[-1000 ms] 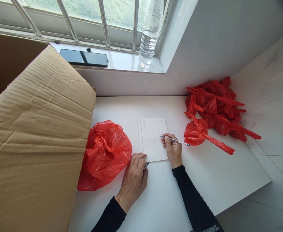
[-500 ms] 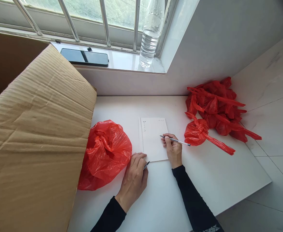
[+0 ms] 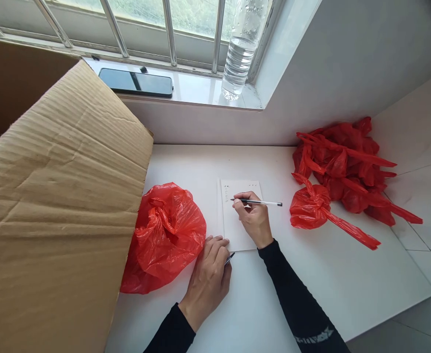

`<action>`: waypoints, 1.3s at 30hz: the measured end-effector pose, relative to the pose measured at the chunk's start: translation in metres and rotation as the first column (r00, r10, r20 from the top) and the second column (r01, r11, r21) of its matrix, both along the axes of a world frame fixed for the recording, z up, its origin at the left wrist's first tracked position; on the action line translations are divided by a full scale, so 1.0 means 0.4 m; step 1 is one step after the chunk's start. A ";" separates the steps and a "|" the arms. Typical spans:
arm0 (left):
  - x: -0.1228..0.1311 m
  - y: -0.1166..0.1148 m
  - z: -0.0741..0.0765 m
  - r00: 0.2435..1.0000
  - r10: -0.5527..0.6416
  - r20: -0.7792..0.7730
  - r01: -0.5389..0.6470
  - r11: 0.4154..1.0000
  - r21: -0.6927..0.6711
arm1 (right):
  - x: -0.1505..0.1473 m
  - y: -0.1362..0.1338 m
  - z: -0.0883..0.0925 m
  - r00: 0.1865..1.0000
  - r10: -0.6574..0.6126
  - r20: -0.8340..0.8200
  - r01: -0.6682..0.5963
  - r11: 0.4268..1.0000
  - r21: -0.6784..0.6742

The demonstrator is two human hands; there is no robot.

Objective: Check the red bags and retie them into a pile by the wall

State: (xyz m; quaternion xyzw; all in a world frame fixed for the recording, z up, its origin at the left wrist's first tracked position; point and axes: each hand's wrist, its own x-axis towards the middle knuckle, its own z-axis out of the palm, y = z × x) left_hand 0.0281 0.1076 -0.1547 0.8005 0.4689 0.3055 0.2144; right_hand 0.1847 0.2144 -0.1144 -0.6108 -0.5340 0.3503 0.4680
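Note:
My right hand pinches a ballpoint pen with a clear barrel and black tip. The tip is at the upper left part of a small white notebook, close to a short column of handwritten marks. My left hand rests at the notebook's lower left corner, fingertips on the page edge. A dark pen cap pokes out between its thumb and fingers. Just left of that hand sits a bulging red plastic bag, its top gathered and twisted.
A large cardboard box stands along the left side. On the white table, at the right, lie a small knotted red bag and a heap of red bags. The windowsill holds a phone and a water bottle.
My right hand with the pen has moved left and up the page, towards the written column. My left hand stays at the notebook's corner. The whole view has shifted slightly.

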 end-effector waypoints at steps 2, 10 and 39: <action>0.001 -0.001 0.002 1.000 0.008 -0.003 -0.008 1.000 0.001 | -0.003 0.019 -0.029 1.000 0.009 0.025 -0.009 1.000 -0.004; 0.004 0.001 0.012 1.000 0.027 0.016 -0.026 1.000 -0.009 | 0.000 0.019 -0.064 0.997 0.027 0.073 -0.028 1.000 0.002; 0.009 0.004 0.023 0.999 0.024 0.028 -0.023 1.000 -0.019 | 0.000 0.023 -0.062 0.993 0.030 0.113 -0.031 0.999 0.009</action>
